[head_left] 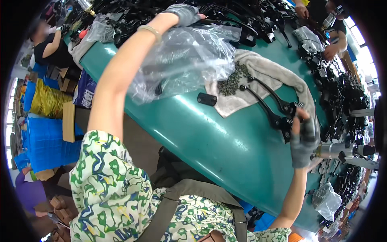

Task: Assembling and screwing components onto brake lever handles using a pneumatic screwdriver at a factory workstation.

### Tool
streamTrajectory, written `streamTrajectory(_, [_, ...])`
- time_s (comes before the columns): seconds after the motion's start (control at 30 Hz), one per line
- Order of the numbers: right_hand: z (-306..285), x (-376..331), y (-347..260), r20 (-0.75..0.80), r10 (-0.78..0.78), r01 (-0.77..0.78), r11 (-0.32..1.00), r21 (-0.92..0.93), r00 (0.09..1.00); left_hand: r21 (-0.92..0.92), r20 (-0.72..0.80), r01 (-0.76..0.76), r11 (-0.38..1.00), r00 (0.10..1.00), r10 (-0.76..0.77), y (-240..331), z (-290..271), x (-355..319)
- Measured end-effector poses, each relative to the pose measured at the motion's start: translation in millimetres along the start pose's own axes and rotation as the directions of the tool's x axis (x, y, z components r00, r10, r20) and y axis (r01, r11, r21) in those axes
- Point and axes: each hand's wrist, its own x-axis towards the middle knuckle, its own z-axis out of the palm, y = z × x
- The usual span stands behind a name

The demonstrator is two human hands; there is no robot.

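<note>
My left hand [183,15], in a grey glove, reaches over a heap of black lever parts [217,14] at the far side of the table. Most of its fingers are hidden, so its grip does not show. Beside two black brake-type levers [268,109] is my right hand [305,139], gloved in grey with bare fingertips, its fingers raised and apart. The levers lie side by side across a grey towel [270,74], their ball ends near a pile of small dark metal pieces [231,82]. A small black rectangular part [207,99] lies at the towel's left edge.
Clear plastic sheeting [185,56] spreads under my left forearm on the green table [193,125]. A metal cylinder fixture [332,151] stands right of my right hand. More black parts [342,92] line the right side. Other people work at far left and far right.
</note>
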Motion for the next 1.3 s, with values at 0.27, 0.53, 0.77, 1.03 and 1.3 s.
streamTrajectory(0.27, [161, 172, 70, 0.175, -0.083, 0.128, 0.957, -0.261, 0.981, -0.053, 0.029, -0.175, 0.983, 0.984, 0.176, 5, 12, -8])
streamTrajectory(0.53, [231, 223, 41, 0.393, 0.004, 0.194, 0.865, -0.463, 0.919, 0.161, -0.368, -0.222, 0.961, 0.891, 0.268, -31, 2, -21])
streamTrajectory(0.77, [208, 243, 71, 0.232, -0.274, 0.339, 0.883, -0.324, 0.933, -0.419, -0.442, 0.092, 0.903, 0.848, -0.291, -92, -87, -37])
streamTrajectory(1.03, [225, 209, 82, 0.204, 0.118, 0.006, 0.853, -0.521, 0.972, -0.841, -0.336, -0.487, -0.237, 0.811, -0.478, -72, -90, -164])
streamTrajectory(1.3, [152, 253, 50, 0.122, -0.322, 0.338, 0.793, -0.507, 0.939, -0.796, -0.056, -0.116, -0.594, 0.991, -0.119, 70, -59, -286])
